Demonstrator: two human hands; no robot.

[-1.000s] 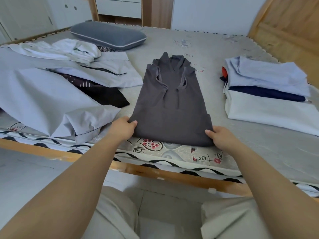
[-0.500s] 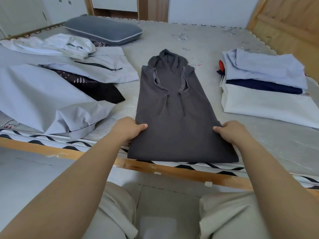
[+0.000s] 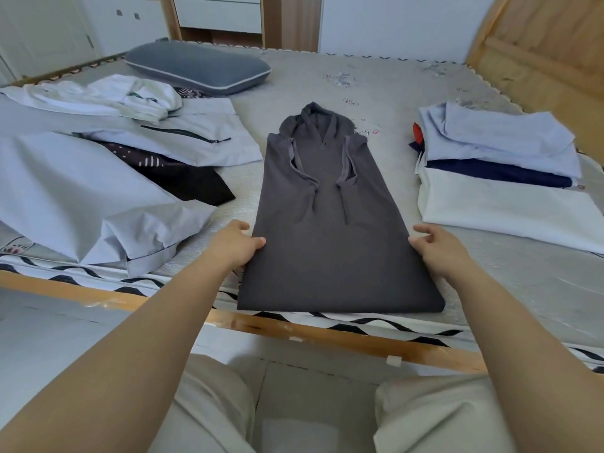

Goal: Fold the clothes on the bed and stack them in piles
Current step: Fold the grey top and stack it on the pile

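Note:
A dark grey hoodie (image 3: 330, 243) lies flat in the middle of the bed (image 3: 376, 83), folded into a long narrow shape with its hood far and its hem at the near edge. My left hand (image 3: 233, 248) is at its left side, thumb tip touching the fabric edge. My right hand (image 3: 436, 248) is at its right side, with fingers relaxed and slightly spread beside the edge. A pile of folded clothes (image 3: 503, 178) sits on the right: pale blue on top, navy below, white underneath. Unfolded light garments (image 3: 81, 191) lie in a heap on the left.
A black patterned garment (image 3: 183, 178) lies partly under the left heap. A grey pillow (image 3: 199, 67) rests at the far side. The wooden bed rail (image 3: 327, 331) runs in front of my knees, and a wooden headboard (image 3: 539, 53) rises at the right.
The hoodie was drawn toward the near edge of the bed, and my hands shifted from its hem to its sides. My right hand's fingers have now loosened from the fabric.

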